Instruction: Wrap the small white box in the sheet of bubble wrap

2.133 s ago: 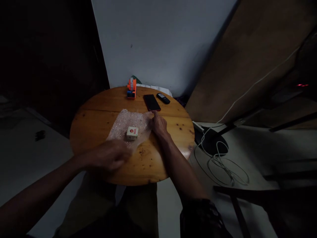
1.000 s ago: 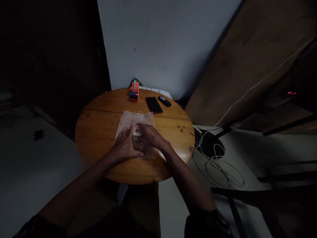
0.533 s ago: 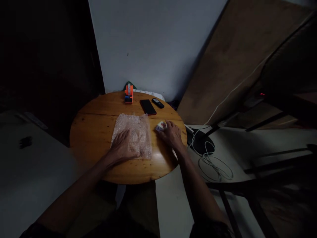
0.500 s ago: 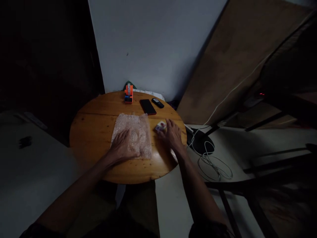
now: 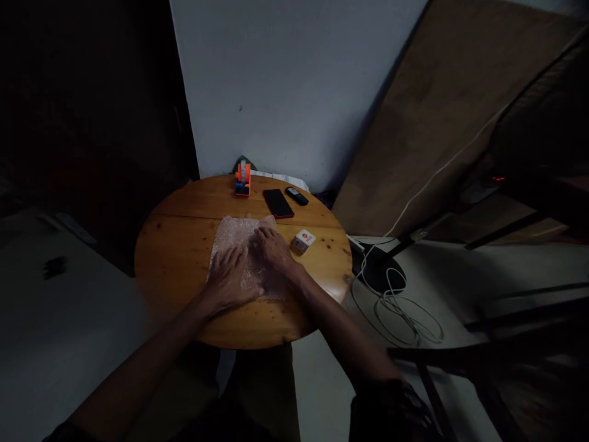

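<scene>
As L hand (image 5: pixel 229 283) touches wrap (image 5: pixel 234 231), wood tbl (image 5: pixel 172 245) nr dim wall (image 5: pixel 285 86)

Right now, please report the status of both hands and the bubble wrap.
Left hand and right hand spread on bubble wrap. Wrap flat on table. Small box beside it, ungripped. Nothing seen blocking either hand.

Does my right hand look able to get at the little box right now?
Probably yes: the box sits on the bare wood just right of your right hand, with nothing visible between them.
</scene>
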`<state>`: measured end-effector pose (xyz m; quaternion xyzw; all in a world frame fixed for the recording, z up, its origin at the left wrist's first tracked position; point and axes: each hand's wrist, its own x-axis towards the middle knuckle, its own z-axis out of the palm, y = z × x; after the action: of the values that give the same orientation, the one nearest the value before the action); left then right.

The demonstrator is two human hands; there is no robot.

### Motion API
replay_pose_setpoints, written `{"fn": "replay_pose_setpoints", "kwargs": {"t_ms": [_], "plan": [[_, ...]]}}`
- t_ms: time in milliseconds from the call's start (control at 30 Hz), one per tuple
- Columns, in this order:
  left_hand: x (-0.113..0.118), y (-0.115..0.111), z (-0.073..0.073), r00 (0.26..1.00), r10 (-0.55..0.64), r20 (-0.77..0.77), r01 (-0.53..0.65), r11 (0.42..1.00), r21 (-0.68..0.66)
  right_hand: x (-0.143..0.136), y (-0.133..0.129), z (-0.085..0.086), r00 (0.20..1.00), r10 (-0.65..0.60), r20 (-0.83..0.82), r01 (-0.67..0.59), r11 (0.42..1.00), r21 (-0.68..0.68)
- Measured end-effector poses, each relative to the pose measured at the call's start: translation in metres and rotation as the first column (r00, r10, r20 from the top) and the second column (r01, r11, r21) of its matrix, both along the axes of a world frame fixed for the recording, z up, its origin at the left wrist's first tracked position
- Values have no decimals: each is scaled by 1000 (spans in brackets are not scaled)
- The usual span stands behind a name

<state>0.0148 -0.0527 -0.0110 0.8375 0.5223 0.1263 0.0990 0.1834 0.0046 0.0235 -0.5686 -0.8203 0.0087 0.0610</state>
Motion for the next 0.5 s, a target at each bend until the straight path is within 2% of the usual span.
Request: {"fn": "replay_pose_setpoints", "kwargs": {"t_ms": [133,233,367,500], "plan": [[-11,1,0,998,-60,-4,60,997,-38,8,9,-13,999,-40,7,40,998,49],[-19,13,11,997,-73,3,73,997,-20,12,8,-22,999,-35,-27,37,995,88],[-19,53,30,993,-117,-27,116,993,-15,13,7,-25,998,-37,-51,41,996,77],[-20,93,33,982,-115,-153,96,987,-129,13,8,-26,995,-79,-56,82,994,66]]}}
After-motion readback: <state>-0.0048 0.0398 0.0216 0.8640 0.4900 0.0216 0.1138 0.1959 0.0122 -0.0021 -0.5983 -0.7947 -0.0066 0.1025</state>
